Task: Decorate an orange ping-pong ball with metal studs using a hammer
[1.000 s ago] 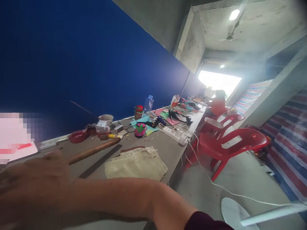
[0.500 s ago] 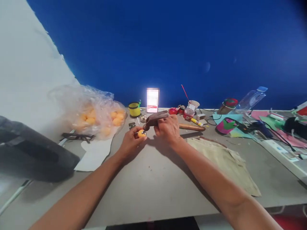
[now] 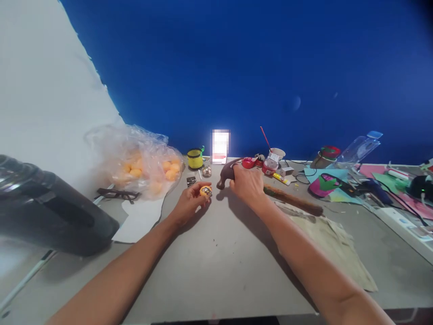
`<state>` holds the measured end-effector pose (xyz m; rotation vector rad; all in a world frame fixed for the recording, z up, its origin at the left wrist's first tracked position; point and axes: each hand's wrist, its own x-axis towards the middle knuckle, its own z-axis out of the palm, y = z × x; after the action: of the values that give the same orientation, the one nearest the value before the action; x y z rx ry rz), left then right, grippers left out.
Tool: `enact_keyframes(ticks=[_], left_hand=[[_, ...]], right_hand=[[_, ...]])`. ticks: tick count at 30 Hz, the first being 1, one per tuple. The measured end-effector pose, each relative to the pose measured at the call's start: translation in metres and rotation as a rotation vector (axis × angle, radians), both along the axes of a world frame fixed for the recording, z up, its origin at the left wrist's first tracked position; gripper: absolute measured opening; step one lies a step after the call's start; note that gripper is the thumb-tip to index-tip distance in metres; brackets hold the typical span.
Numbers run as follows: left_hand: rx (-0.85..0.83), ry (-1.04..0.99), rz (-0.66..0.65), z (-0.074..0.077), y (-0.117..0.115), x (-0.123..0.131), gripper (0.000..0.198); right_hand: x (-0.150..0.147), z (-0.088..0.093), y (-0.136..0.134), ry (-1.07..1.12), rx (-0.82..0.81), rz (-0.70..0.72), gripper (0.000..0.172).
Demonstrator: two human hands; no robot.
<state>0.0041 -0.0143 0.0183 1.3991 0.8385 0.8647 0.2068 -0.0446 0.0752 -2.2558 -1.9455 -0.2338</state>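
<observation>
My left hand [image 3: 189,201] pinches a small orange ball [image 3: 205,191] with dark markings, holding it on the grey table [image 3: 216,271]. My right hand [image 3: 248,183] is wrapped round a hammer close to its dark head [image 3: 223,174]; the wooden handle [image 3: 294,201] trails off to the right along the table. The hammer head sits just right of and behind the ball, a short gap between them.
A clear plastic bag of orange balls [image 3: 142,164] lies at the back left, with glasses [image 3: 118,194] and white paper [image 3: 140,219] beside it. A black object [image 3: 50,212] looms at the left. A beige cloth [image 3: 333,241], cups, glue stick, bottle and coloured paper crowd the right.
The view swung from the far right end of the table to my two hands. Since half a second ago the hammer head has moved down and slightly right, away from above the ball.
</observation>
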Motion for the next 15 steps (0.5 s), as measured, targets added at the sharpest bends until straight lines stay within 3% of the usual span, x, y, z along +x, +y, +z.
enact_keyframes(ticks=[5, 15], left_hand=[[0.041, 0.100, 0.030, 0.002, 0.000, -0.002, 0.043], [0.115, 0.197, 0.027, 0.001, 0.004, -0.004, 0.036]], right_hand=[[0.018, -0.021, 0.013, 0.126, -0.217, -0.068, 0.039], [0.030, -0.035, 0.020, 0.166, -0.201, -0.029, 0.034]])
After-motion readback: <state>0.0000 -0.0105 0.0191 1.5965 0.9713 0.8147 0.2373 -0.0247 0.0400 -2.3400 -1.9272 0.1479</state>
